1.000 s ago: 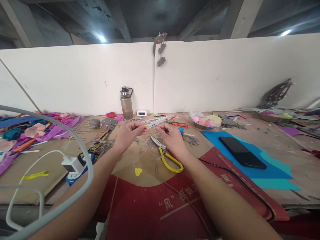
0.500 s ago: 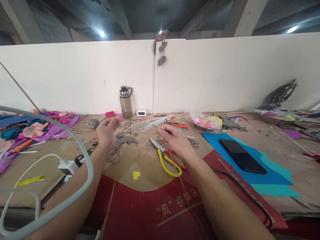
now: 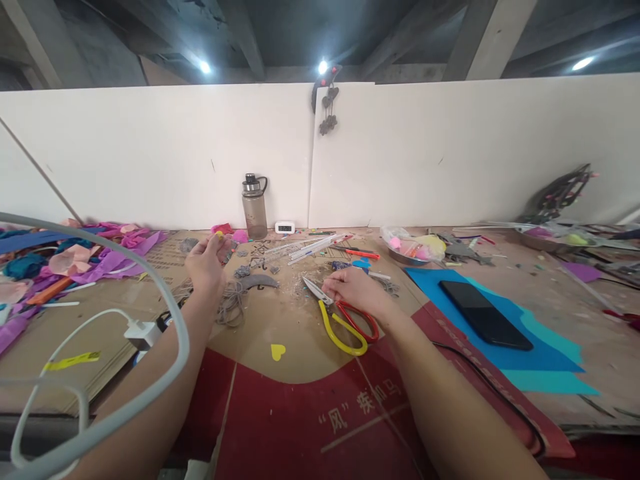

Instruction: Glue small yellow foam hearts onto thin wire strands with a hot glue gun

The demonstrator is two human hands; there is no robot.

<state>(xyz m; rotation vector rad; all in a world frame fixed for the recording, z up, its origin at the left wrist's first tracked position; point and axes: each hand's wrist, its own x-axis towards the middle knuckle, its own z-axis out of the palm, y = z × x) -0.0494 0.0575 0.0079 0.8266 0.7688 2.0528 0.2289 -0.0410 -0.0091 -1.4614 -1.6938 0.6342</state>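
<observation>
My left hand [image 3: 206,262] is raised over the left middle of the table, thumb and fingers pinched on a small yellow piece [image 3: 219,233]. Its shape is mostly covered by the fingertips. My right hand [image 3: 353,288] hovers low by the scissors [image 3: 345,323], which have one yellow and one red handle and lie with blades apart. The right fingers are curled together; what they hold, if anything, is hidden. A yellow heart [image 3: 277,351] lies flat on the cardboard. Grey cord [image 3: 234,303] and a grey crescent [image 3: 257,281] sit between my hands.
Behind stand a water bottle [image 3: 255,210] and a small clock [image 3: 285,227]. A phone [image 3: 484,313] rests on blue sheets [image 3: 545,353] at right. An orange cutter [image 3: 364,254] and a bagged bowl [image 3: 410,247] lie farther back. A white cable [image 3: 183,347] loops at left.
My right hand has lowered slightly and shifted right, closer to the scissors. My left hand has moved a little left with the yellow piece. The view has shifted slightly.
</observation>
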